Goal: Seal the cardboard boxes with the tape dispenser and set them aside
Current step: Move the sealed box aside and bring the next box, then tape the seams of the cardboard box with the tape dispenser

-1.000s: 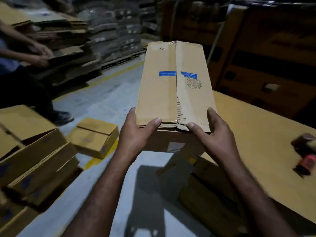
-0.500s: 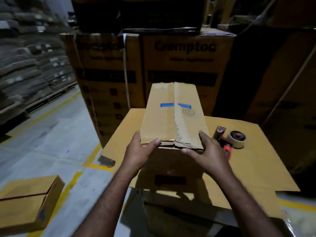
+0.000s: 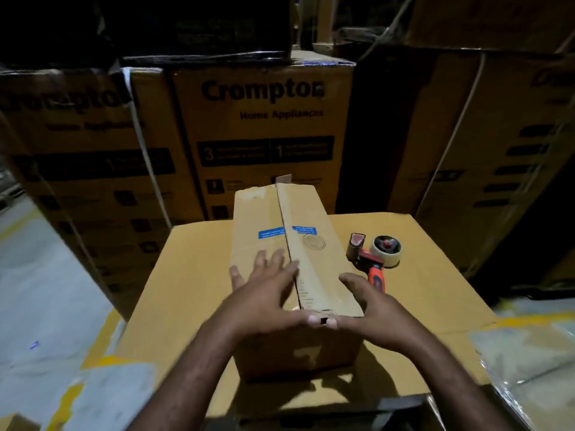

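A long brown cardboard box [image 3: 314, 253] with blue labels stands on a cardboard work surface [image 3: 193, 275], its two top flaps meeting along a middle seam. My left hand [image 3: 264, 293] lies flat on the left flap with fingers spread, thumb at the near end. My right hand [image 3: 370, 309] cups the box's near right corner, thumb on the near edge. A red-handled tape dispenser [image 3: 371, 256] with a roll of tape lies on the surface just right of the box, untouched.
Tall stacked printed cartons [image 3: 264, 126] stand close behind the work surface and to both sides. Grey floor with yellow lines [image 3: 46, 290] lies at the left. Plastic wrap [image 3: 529, 362] covers something at the lower right.
The box has come down from my hands onto the work surface beside the tape dispenser. My left hand moved from gripping the near edge to lying flat on the left flap.
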The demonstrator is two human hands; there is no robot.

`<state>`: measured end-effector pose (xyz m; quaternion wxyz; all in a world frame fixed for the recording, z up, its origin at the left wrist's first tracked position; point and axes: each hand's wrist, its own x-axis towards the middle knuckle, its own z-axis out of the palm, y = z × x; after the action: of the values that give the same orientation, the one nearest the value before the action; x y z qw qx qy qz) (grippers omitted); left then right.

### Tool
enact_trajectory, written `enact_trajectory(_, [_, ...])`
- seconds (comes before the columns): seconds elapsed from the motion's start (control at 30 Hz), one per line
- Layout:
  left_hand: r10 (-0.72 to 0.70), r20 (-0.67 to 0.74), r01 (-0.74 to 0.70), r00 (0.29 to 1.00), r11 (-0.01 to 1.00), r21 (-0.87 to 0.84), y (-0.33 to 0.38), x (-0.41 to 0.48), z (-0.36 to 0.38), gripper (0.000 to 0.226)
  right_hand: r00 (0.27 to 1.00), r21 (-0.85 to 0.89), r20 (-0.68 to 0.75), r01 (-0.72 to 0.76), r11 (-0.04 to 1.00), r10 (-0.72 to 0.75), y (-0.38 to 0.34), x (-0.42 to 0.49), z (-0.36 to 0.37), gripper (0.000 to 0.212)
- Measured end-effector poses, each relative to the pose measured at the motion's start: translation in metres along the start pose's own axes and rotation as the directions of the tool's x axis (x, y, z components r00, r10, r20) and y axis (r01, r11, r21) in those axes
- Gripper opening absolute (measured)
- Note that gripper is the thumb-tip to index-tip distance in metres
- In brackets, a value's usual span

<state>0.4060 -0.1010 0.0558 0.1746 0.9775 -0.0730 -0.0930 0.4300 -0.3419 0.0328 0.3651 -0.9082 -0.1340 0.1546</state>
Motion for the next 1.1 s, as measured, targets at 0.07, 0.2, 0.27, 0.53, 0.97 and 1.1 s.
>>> enact_trajectory(0.07, [0.124, 0.101, -0.131, 0.987, 0.989, 0.074, 0.007, 0.011, -0.008, 0.108, 0.997, 0.07, 0.072, -0.014, 0.997, 0.009, -0.001, -0.002, -0.009, 0.085])
enact_trajectory(0.2, [0.178, 0.236, -0.214, 0.955, 0.967, 0.136, 0.006, 0.032, -0.006, 0.108, 0.949, 0.374, -0.211, -0.143, 0.916, 0.235, 0.02, 0.014, -0.017, 0.047])
enact_trajectory(0.27, [0.18, 0.273, -0.22, 0.945, 0.968, 0.124, 0.002, 0.036, -0.007, 0.104, 0.829, 0.394, -0.373, -0.265, 0.88, 0.417, 0.044, 0.037, -0.014, 0.04])
enact_trajectory(0.53, [0.256, 0.037, -0.258, 0.966, 0.962, 0.086, -0.015, 0.073, -0.022, 0.053, 0.653, 0.206, -0.41, -0.614, 0.762, 0.637, 0.086, 0.107, 0.005, 0.058])
enact_trajectory(0.97, [0.071, -0.03, -0.064, 0.997, 0.977, 0.202, -0.066, 0.184, -0.035, 0.066, 0.825, 0.787, -0.039, -0.323, 0.526, 0.564, 0.078, 0.154, -0.042, 0.036])
enact_trajectory(1.1, [0.076, -0.063, -0.064, 0.995, 0.981, 0.183, -0.065, 0.179, -0.029, 0.065, 0.904, 0.981, -0.013, -0.072, 0.182, 0.428, 0.018, 0.144, -0.071, 0.025])
